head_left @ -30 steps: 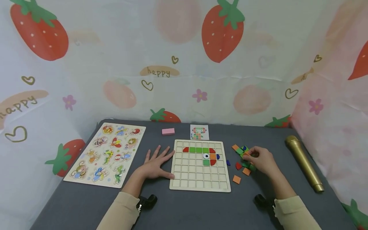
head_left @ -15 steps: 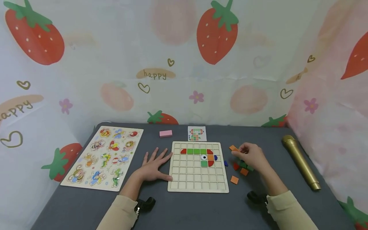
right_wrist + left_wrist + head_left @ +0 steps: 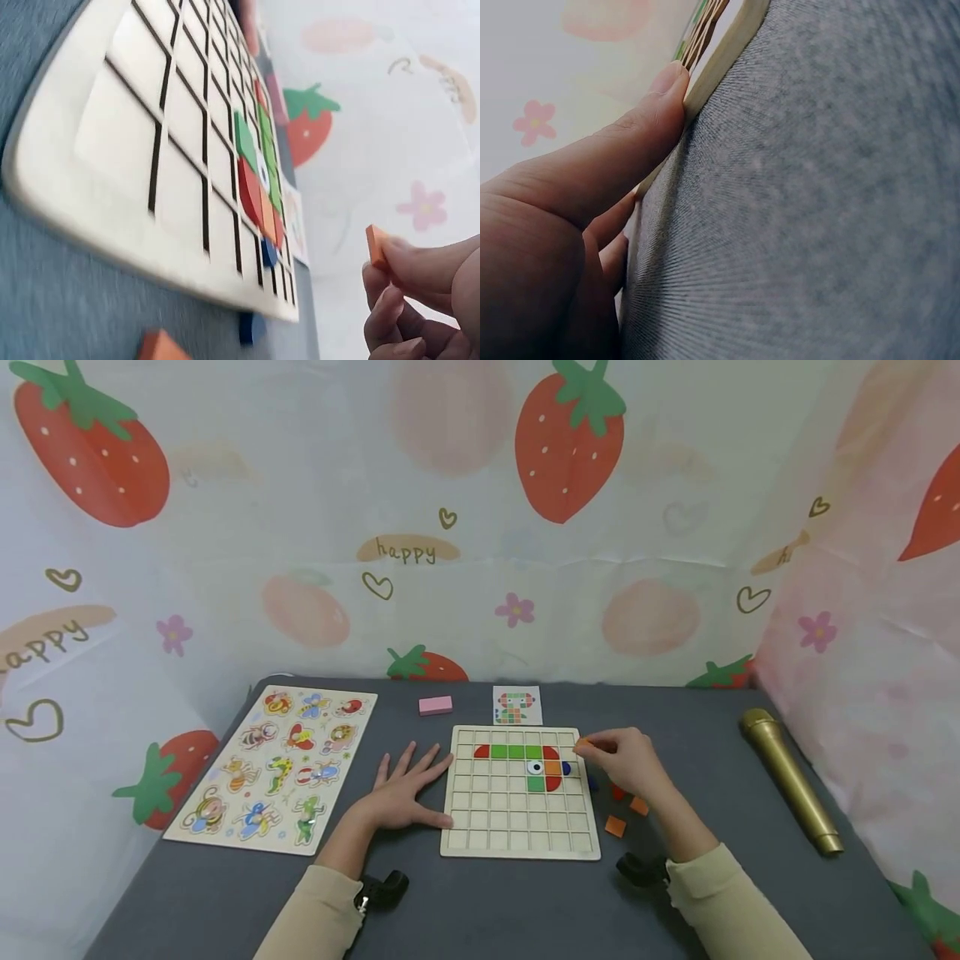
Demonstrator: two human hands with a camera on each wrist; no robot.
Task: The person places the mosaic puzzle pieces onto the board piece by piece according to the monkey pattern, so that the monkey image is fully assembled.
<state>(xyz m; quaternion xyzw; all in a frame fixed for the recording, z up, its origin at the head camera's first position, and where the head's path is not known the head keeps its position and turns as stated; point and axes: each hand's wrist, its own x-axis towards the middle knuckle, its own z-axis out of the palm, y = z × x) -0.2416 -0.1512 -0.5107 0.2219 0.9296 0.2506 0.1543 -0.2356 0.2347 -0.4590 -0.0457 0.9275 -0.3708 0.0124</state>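
Observation:
A wooden grid board [image 3: 495, 842] lies flat on the dark cloth. Red, green, orange and blue pieces and a round eye tile [image 3: 535, 767] sit in its upper cells. My left hand [image 3: 397, 797] has its fingers spread on the cloth, with the thumb and fingertips touching the board's left edge. Over the board's upper right edge, my right hand [image 3: 626, 764] pinches a small orange tile [image 3: 376, 247] between thumb and fingers. Loose orange tiles [image 3: 615, 827] and a red piece [image 3: 618, 792] lie right of the board; the right hand hides others there.
A small pattern card [image 3: 517, 705] lies behind the board, near a pink block [image 3: 436, 705]. At the left is an insect puzzle board [image 3: 255, 777]. A gold microphone-shaped cylinder [image 3: 791, 785] lies at the right. A printed curtain [image 3: 337, 485] hangs behind the table.
My right hand has come left from the loose pieces to the board's upper right edge, carrying an orange tile it picked up there. The left hand stays in place at the board.

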